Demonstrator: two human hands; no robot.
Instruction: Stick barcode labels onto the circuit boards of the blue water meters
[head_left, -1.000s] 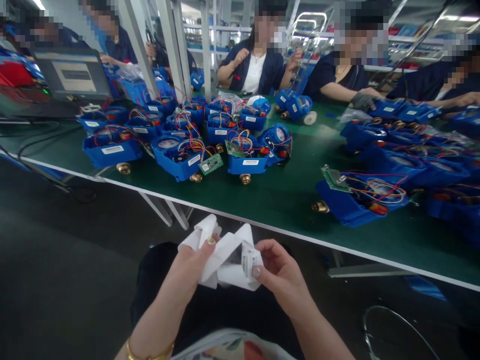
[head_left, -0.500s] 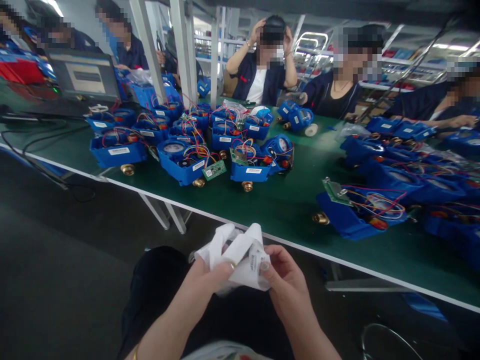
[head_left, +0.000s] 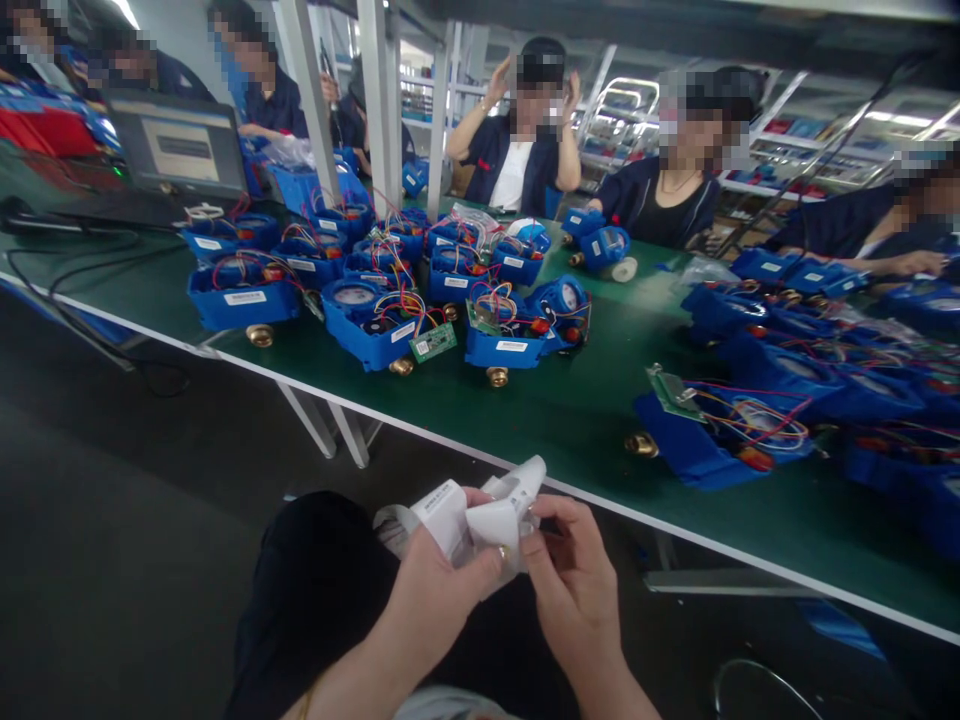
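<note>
A strip of white labels (head_left: 444,512), looped and folded with small black print, is held over my lap just off the table's front edge. My left hand (head_left: 442,590) grips it from the left, thumb pressed on top. Fingertips of my right hand (head_left: 574,570) pinch the strip's right side. Beyond the strip stand blue meter housings with exposed wires; the nearest housing (head_left: 504,345) carries a white label and a brass fitting. Another blue housing (head_left: 705,430) with a raised green circuit board lies to the right.
The green table (head_left: 555,420) has a pale front edge. Several blue housings crowd its left and right sides. A laptop (head_left: 180,145) stands at the far left, cables beside it. Grey posts (head_left: 379,110) rise mid-table. Co-workers sit opposite; one person (head_left: 517,150) has both hands raised to a cap.
The label strip has been turned and refolded in my hands, so a printed part now faces up at the left. My left hand has moved slightly right. The view has shifted a little.
</note>
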